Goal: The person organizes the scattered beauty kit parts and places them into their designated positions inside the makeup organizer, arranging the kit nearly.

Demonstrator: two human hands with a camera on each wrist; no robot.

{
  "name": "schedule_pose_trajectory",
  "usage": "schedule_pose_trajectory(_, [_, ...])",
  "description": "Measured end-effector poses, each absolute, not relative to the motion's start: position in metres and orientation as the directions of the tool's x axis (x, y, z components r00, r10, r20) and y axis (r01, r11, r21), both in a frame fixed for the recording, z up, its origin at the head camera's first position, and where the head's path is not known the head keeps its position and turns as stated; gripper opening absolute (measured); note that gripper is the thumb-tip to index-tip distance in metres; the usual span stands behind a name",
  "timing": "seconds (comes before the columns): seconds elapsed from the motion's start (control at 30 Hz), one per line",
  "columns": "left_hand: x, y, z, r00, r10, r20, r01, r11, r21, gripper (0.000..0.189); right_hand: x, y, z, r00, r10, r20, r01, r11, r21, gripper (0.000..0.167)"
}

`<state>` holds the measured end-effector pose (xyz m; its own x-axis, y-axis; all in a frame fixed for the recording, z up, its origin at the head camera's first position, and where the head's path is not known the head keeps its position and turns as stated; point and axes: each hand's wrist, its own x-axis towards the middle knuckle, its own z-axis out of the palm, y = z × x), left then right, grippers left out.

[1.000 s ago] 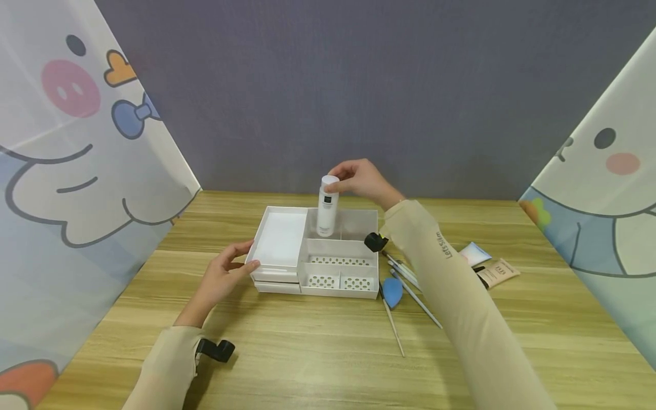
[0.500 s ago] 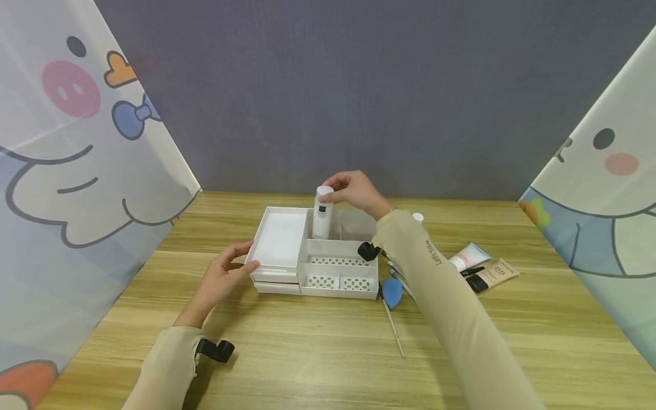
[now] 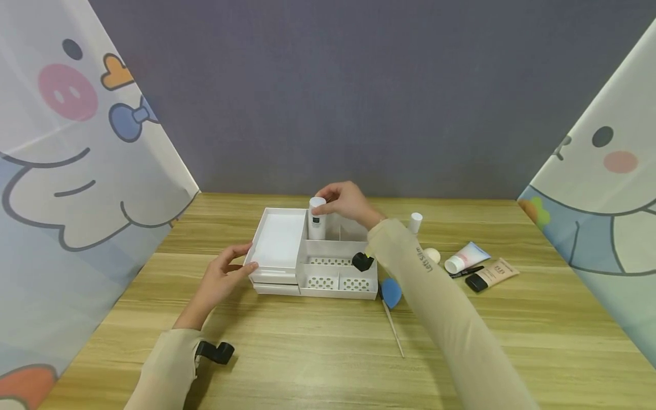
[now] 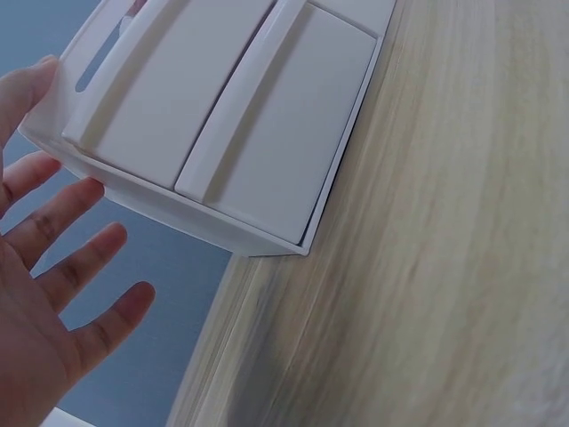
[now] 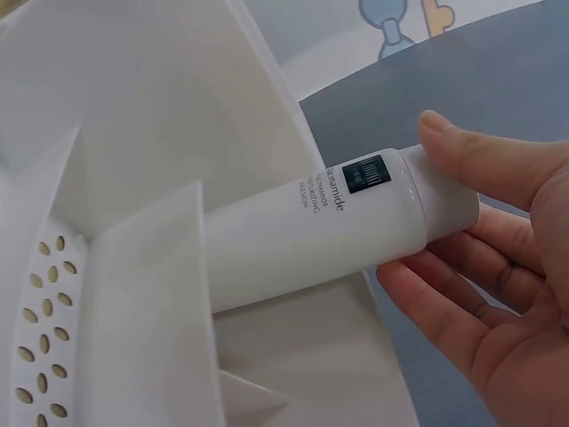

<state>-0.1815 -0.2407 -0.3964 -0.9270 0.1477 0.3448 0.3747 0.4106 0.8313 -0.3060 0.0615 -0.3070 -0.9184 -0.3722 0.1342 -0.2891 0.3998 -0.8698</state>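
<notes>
In the head view a white storage box (image 3: 333,249), with compartments on the right and drawers on the left, stands on the wooden table. My right hand (image 3: 345,200) grips the cap of a white lotion bottle (image 3: 316,228), which stands upright in the back compartment beside the drawer section. The right wrist view shows thumb and fingers on opposite sides of the cap; a compartment wall hides the bottle's base. At the box's front left corner, my left hand (image 3: 224,272) touches it with the thumb and fingertips. Its fingers are spread apart in the left wrist view.
Right of the box lie a blue makeup sponge (image 3: 391,292), a thin brush (image 3: 392,327), a white-capped tube (image 3: 466,257), a beige tube (image 3: 493,275) and a black pen-like item (image 3: 468,271). A white-capped item (image 3: 415,222) and a pale round item (image 3: 432,254) are partly behind the right sleeve.
My right hand has moved the lotion bottle slightly left and lowered it deeper into the back compartment. The left hand stays at the box corner.
</notes>
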Motion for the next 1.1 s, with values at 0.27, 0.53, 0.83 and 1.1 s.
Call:
schedule_pose_trajectory(0.27, [-0.18, -0.24, -0.396, -0.932, 0.136, 0.336, 0.361, 0.429, 0.828, 0.031, -0.302, 0.058, -0.316, -0.907, -0.398, 0.137, -0.316, 0.429, -0.846, 0.036])
schedule_pose_trajectory(0.53, [-0.178, -0.242, -0.397, -0.929, 0.137, 0.344, 0.369, 0.417, 0.831, 0.026, -0.3, 0.055, -0.321, -0.911, -0.395, 0.12, -0.305, 0.447, -0.841, 0.037])
schedule_pose_trajectory(0.83, [-0.178, -0.242, -0.394, -0.944, 0.134, 0.301, 0.329, 0.425, 0.843, 0.025, -0.301, 0.057, -0.322, -0.903, -0.413, 0.12, -0.321, 0.46, -0.828, 0.038])
schedule_pose_trajectory(1.1, [-0.177, -0.239, -0.391, -0.939, 0.127, 0.319, 0.342, 0.42, 0.841, 0.025, -0.303, 0.06, -0.322, -0.893, -0.434, 0.121, -0.334, 0.457, -0.824, 0.042])
